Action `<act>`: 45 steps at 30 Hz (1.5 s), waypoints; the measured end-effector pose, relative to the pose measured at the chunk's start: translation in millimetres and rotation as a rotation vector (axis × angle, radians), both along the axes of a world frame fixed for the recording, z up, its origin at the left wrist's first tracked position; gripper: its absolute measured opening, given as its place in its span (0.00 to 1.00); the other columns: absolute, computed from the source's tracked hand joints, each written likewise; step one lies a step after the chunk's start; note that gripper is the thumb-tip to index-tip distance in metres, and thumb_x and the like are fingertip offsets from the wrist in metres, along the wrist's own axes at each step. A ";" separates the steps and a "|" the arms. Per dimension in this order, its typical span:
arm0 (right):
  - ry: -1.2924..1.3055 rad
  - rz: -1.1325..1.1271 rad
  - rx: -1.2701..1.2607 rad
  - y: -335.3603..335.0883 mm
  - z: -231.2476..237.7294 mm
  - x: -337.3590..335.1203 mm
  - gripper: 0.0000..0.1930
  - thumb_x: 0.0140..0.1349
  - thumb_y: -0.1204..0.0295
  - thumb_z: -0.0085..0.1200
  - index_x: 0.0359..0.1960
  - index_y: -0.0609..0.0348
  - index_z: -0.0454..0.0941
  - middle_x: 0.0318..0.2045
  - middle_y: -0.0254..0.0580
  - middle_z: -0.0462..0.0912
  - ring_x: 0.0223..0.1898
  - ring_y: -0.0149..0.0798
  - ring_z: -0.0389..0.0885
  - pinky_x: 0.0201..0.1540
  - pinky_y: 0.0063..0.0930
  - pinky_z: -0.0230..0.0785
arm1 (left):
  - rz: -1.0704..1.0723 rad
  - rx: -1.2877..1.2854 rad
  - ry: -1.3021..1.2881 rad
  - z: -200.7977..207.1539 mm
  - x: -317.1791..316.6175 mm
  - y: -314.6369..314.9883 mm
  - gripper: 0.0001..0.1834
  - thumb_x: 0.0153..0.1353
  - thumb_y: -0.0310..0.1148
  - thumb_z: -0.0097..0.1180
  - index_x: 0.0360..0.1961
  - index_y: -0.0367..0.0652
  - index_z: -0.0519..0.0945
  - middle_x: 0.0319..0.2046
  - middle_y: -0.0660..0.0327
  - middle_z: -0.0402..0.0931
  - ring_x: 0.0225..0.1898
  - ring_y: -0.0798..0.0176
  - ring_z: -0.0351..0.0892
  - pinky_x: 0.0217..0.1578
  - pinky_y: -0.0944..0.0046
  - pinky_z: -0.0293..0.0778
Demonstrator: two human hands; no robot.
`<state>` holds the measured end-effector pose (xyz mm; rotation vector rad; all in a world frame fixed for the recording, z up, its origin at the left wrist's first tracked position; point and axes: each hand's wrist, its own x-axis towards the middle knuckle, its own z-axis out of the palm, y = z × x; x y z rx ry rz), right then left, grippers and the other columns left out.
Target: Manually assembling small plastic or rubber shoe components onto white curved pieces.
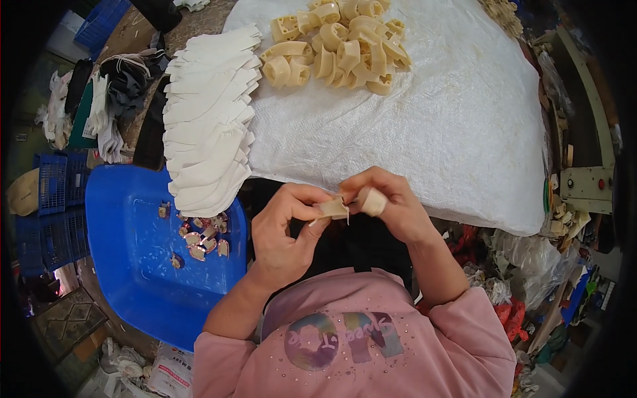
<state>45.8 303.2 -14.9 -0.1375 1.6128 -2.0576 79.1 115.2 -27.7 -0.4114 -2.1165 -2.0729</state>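
In front of my chest, my left hand pinches a small beige curved piece between thumb and fingers. My right hand meets it from the other side, fingers curled and pressed together at the piece's right end. A pale beige rounded cover or part sits at the right thumb; which of these it is I cannot tell. What the right fingertips grip is hidden. Beyond my hands, a heap of beige curved plastic parts lies on a white woven sack.
Overlapping white fabric pieces form a long stack on the sack's left side. Below it stands a blue basin holding several small beige and reddish pieces. Blue crates are at far left, plastic bags at right.
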 end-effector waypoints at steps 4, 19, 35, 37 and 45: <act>-0.109 0.147 -0.141 3.3 -2.3 -10.6 0.19 0.54 0.73 0.61 0.47 0.63 0.71 0.33 0.41 0.79 0.35 0.31 0.78 0.40 0.23 0.70 | -0.103 0.049 0.034 6.1 -2.0 4.1 0.08 0.52 0.17 0.57 0.27 0.37 0.70 0.34 0.52 0.75 0.33 0.62 0.76 0.34 0.67 0.73; 0.106 -0.025 -0.083 -13.4 -15.1 -7.3 0.19 0.63 0.71 0.51 0.55 0.62 0.66 0.36 0.38 0.79 0.34 0.27 0.74 0.38 0.22 0.68 | 0.082 0.127 -0.114 7.9 -5.8 12.9 0.06 0.53 0.18 0.58 0.32 0.34 0.75 0.35 0.54 0.76 0.33 0.69 0.74 0.34 0.70 0.73; 0.747 -0.095 0.304 -18.3 -5.0 -16.6 0.08 0.47 0.80 0.49 0.31 0.57 0.69 0.34 0.40 0.70 0.40 0.45 0.65 0.45 0.34 0.54 | 0.074 0.251 -0.283 7.3 -12.9 20.5 0.06 0.56 0.23 0.59 0.32 0.33 0.74 0.36 0.56 0.78 0.33 0.75 0.73 0.33 0.75 0.71; 0.888 -0.140 0.446 -17.0 0.4 -15.0 0.07 0.47 0.79 0.51 0.29 0.57 0.69 0.33 0.39 0.70 0.40 0.45 0.65 0.44 0.34 0.55 | 0.054 0.202 -0.304 11.1 -10.9 21.0 0.06 0.55 0.24 0.60 0.32 0.34 0.76 0.39 0.55 0.76 0.32 0.73 0.72 0.32 0.73 0.70; 0.511 -0.120 -0.130 -0.5 -5.4 -18.9 0.14 0.58 0.69 0.56 0.43 0.62 0.74 0.37 0.38 0.74 0.43 0.32 0.70 0.45 0.27 0.66 | 0.101 -0.174 0.135 6.4 -16.1 5.4 0.06 0.53 0.29 0.63 0.30 0.38 0.79 0.40 0.57 0.70 0.37 0.66 0.69 0.38 0.67 0.68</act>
